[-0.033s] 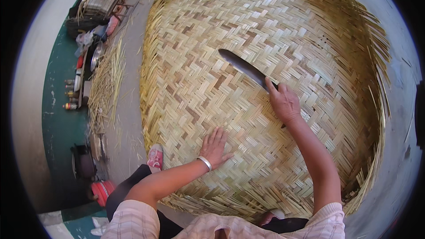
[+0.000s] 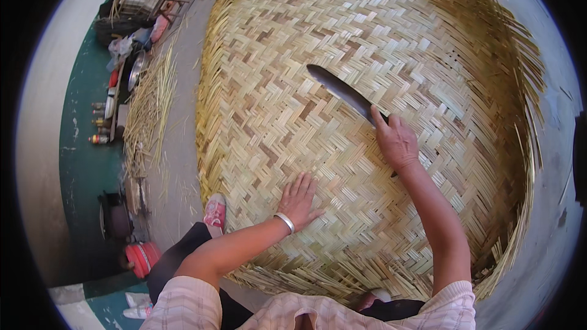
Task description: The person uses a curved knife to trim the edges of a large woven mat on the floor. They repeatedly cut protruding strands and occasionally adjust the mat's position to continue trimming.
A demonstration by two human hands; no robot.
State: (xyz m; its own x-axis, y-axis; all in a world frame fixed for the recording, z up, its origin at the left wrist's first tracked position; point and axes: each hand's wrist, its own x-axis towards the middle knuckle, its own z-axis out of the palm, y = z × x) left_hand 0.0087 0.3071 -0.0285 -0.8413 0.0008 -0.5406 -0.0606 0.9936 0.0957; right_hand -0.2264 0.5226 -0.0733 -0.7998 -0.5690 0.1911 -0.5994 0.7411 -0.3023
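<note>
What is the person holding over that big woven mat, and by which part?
The right hand grips a dark knife by its handle, blade pointing away. The left hand holds nothing; it lies flat on the woven bamboo mat.

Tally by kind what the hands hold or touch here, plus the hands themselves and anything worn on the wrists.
Hands: 2, left hand flat on the mat, right hand gripping the knife
Woven bamboo mat: 1
Dark-bladed knife: 1
Silver bangle: 1, on the left wrist
Total: 5
</note>
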